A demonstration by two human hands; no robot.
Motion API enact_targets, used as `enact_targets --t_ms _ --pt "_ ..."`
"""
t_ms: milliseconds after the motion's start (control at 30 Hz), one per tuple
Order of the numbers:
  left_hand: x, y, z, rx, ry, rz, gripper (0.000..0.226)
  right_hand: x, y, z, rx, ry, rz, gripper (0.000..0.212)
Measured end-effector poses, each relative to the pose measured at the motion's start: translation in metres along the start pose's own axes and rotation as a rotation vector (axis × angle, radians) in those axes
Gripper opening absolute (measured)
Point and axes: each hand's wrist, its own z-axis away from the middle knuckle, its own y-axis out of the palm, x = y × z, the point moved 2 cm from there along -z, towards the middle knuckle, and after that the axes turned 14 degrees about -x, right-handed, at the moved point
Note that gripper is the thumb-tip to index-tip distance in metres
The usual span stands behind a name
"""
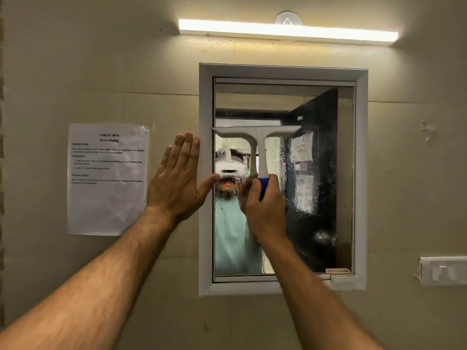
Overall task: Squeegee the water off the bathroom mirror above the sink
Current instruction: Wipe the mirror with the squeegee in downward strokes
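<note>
1. Squeegee (257, 137) handle sits in my right hand (264, 203), fingers wrapped tight around the blue grip, the white neck rising above my knuckles to the blade.
2. The blade lies level across the mirror (321, 173), above my right hand, its left end reaching the frame (206, 248) and its right end stopping short of the glass's far side. It looks pressed to the glass, though I cannot be sure of the contact.
3. My left hand (177, 178) holds nothing: it is spread flat, fingers together and pointing up, resting on the wall with the fingertips at the frame's left edge and the thumb reaching over the frame toward the glass.
4. Above the blade the glass reads clean and sharp, so I judge that band finished.
5. Below the blade, around and beneath my right hand, the reflection is blurred by droplets and runs, so the lower left of the mirror is wet.
6. To the right of my right hand, the dark part of the glass is beaded with water from about blade height downward and looks untouched.
7. My estimate: under halfway, with the rest of this downward stroke and at least one more pass on the right to do.
</note>
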Motion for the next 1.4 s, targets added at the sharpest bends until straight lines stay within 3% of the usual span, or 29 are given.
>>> enact_targets --t_ms 133,367,533,667,767,933,1033,1200,1400 --pt "0.001 -0.003 0.001 0.026 0.006 -0.006 0.095 0.003 -0.002 0.001 -0.019 -0.004 -0.02 0.008" --pt "0.0 -0.009 -0.002 0.005 0.007 0.01 0.09 0.028 0.007 -0.04 0.0 0.026 0.012 0.023" --pt "0.001 -0.012 0.002 0.003 -0.007 0.019 0.091 0.001 -0.005 -0.001 0.014 0.007 0.021 0.015" --pt "0.002 -0.01 0.007 0.027 0.003 -0.005 0.096 -0.007 -0.009 0.015 0.021 0.037 0.056 0.022" --pt "0.004 -0.007 0.007 0.025 -0.004 -0.019 0.096 0.011 -0.005 -0.003 -0.011 0.013 -0.008 0.014" --pt "0.001 -0.001 0.006 0.031 -0.019 -0.016 0.098 0.028 0.005 -0.031 0.021 0.058 0.028 0.022" --pt "-0.002 -0.002 0.012 0.027 -0.044 0.0 0.095 0.013 -0.003 -0.008 0.034 0.048 0.047 0.02" --pt "-0.006 -0.004 0.026 0.045 -0.052 0.015 0.096 -0.01 -0.016 0.037 0.058 0.081 0.113 0.037" --pt "-0.005 -0.001 0.028 0.056 -0.07 0.006 0.097 0.011 -0.009 0.001 0.017 0.032 0.04 0.017"
